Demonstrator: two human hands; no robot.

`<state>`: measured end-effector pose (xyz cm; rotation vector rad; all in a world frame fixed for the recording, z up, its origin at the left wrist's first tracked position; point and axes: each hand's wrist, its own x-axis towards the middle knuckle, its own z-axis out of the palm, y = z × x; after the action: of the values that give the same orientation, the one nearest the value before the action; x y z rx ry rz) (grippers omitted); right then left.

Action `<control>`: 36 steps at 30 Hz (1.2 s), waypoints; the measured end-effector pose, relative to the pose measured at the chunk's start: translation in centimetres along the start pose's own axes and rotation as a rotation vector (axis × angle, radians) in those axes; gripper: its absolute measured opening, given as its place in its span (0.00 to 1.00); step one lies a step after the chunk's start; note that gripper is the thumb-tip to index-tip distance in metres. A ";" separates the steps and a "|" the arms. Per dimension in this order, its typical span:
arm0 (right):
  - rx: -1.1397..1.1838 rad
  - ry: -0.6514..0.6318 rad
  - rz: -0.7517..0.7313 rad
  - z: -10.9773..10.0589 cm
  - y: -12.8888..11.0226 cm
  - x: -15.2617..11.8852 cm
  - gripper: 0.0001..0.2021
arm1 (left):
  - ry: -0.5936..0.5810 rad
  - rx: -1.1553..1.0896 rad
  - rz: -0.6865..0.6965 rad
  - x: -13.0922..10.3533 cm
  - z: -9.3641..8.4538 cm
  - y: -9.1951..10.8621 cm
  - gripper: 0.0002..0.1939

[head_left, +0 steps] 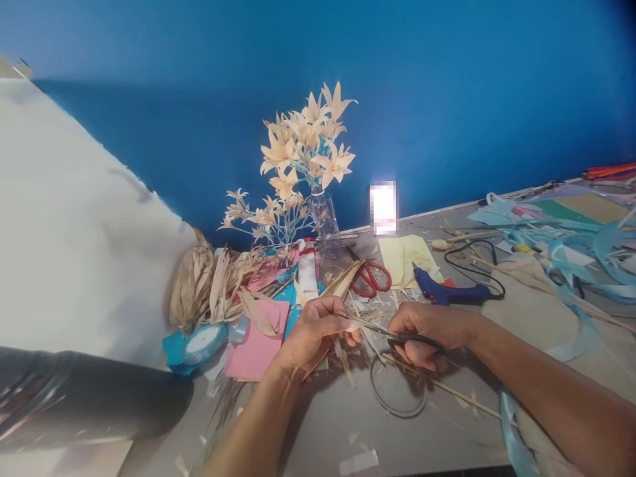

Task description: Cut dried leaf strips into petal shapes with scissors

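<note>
My right hand [420,334] grips black-handled scissors [380,329], their blades pointing left toward my left hand. My left hand [322,324] pinches a small pale piece of husk [352,324], with the blades at it. Below my right hand a thin metal ring [399,396] lies on the grey table beside a thin stick [467,399]. Husk scraps are scattered under both hands. Just beyond them are red-handled scissors [370,278], a blue glue gun [447,288] and a yellow sheet [405,255].
Pale husk flowers [308,142] stand in a clear bottle [325,222] by the blue wall. Dried husks [199,285], pink paper [258,348] and a blue ribbon roll [201,344] lie left. Light-blue ribbons [571,245] heap at right. A dark cylinder [89,394] is at lower left.
</note>
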<state>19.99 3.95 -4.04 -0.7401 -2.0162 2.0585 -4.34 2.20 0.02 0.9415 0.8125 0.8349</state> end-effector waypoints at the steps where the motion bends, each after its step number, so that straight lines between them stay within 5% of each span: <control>1: -0.014 0.010 0.007 0.0 -0.1 0.0 0.15 | 0.001 0.000 -0.003 0.0 0.0 0.0 0.09; 9: -0.127 0.059 0.058 0.0 -1.3 -0.2 0.20 | 0.019 -0.004 -0.005 -0.1 0.0 0.2 0.10; 18: -0.045 -0.009 -0.018 -0.1 -0.4 -0.1 0.12 | 0.000 0.010 0.005 -0.1 -0.2 0.1 0.11; 36: -0.066 -0.001 0.047 0.0 -1.3 -0.2 0.19 | -0.027 0.020 0.013 -0.1 -0.3 0.2 0.09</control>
<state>19.93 3.97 -2.76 -0.8066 -2.0963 2.0262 -4.70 2.29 0.11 0.9741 0.7936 0.8249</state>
